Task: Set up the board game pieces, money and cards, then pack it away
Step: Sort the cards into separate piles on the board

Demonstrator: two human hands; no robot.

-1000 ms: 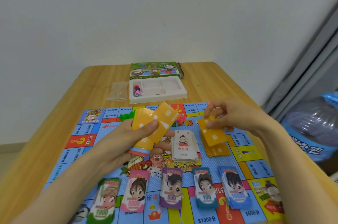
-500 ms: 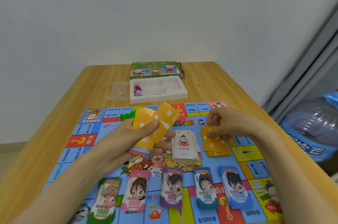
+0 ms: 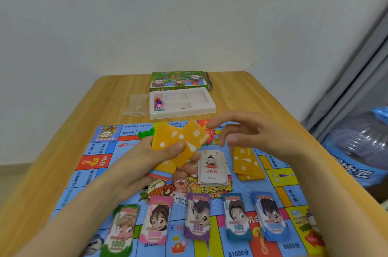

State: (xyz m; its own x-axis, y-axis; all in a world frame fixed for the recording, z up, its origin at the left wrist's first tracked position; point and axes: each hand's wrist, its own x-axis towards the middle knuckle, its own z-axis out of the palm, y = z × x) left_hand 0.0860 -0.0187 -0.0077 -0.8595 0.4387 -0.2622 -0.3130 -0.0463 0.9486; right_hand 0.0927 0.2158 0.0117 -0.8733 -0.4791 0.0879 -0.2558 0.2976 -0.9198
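Held stack (image 3: 168,141): orange cards, with a blue and a red layer showing at the lower end. The left hand (image 3: 144,164) grips it above the middle of the board (image 3: 100,151), thumb on top and fingers (image 3: 190,169) curled beneath. The top card is fanned off to the right, I judge so that it can be taken singly.

Right hand (image 3: 252,132): hovers just right of that card, fingers loosely spread and holding nothing; slightly blurred.

Below it an orange pile (image 3: 246,164) lies on the board beside a white card stack (image 3: 212,169). This is probably where the cards are being dealt, sorted by colour.

Five money piles (image 3: 198,219) sit in a row along the near edge of the surface (image 3: 52,162), one per denomination.

Toward the far edge is a white tray (image 3: 207,107), with tokens and a die (image 3: 159,104) in its left compartment. The box (image 3: 178,80) is behind it and a clear bag (image 3: 136,105) to its left.

Setup judged part done.
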